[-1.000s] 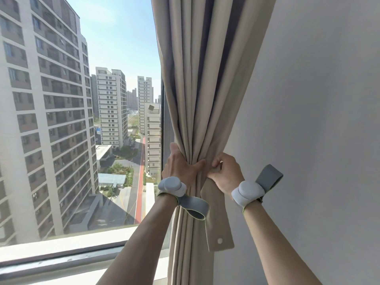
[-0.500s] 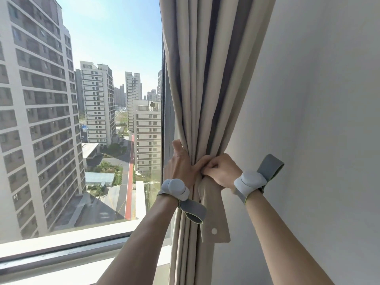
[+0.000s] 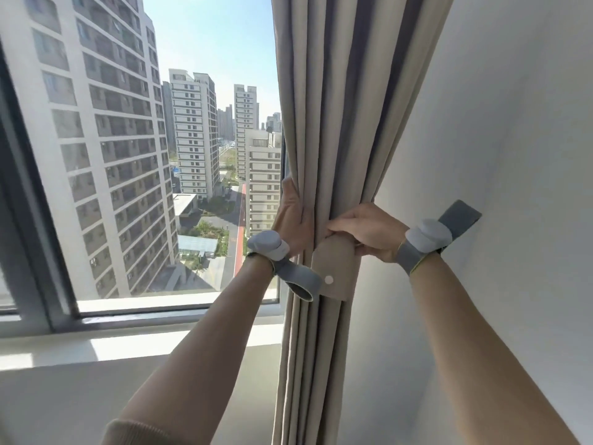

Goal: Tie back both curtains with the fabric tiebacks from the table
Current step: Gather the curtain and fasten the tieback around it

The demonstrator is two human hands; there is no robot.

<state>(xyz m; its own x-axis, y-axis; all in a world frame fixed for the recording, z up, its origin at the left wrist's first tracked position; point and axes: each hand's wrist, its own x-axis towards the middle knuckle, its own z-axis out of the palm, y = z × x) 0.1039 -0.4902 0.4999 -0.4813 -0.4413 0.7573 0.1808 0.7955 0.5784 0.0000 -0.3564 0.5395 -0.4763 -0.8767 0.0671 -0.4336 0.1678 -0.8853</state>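
Two hands on gathered beige curtain [image 3: 337,123] — left hand [image 3: 293,223] gripping its folds, right hand [image 3: 369,234] pinching the tieback [image 3: 337,271]

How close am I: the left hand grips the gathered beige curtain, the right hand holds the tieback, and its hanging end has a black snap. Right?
Nearly. The snap is white, not black, as the head view shows. The rest holds: the left hand grips the gathered beige curtain, the right hand holds the tieback, and its end hangs below.

Both hands gripping gathered curtain [image 3: 333,123], tieback [image 3: 333,271] hanging
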